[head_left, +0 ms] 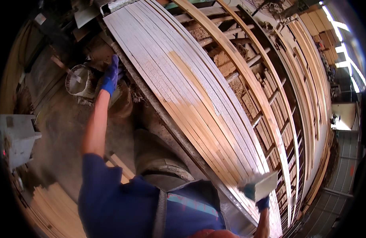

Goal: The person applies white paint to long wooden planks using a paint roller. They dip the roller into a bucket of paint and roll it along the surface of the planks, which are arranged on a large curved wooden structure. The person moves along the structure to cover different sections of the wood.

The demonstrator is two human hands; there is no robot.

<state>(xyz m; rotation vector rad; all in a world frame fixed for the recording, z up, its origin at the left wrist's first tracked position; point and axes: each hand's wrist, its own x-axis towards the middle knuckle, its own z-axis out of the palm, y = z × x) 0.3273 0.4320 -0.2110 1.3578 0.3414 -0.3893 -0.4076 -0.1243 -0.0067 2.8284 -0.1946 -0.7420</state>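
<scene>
Narrow wooden boards (198, 133) lie side by side on a long bench. A whitish wet coating (151, 51) covers their far part and right side, while bare wood shows along the near left. My right hand (263, 204), in a blue glove, grips a wide flat brush (262, 187) over the near end of the boards; its bristles are blurred at the coated surface. My left hand (112, 74), in a blue-purple glove, reaches forward beside the bench's left edge. Its fingers look stretched out, and I see nothing held in them.
A crusted bucket (77, 81) with a wooden-handled tool stands left of my left hand. Right of the boards, long rails (250, 75) with crossbars span scrap wood. Timber is stacked at far right (310, 79) and lower left (56, 208). A grey machine (18, 137) stands at left.
</scene>
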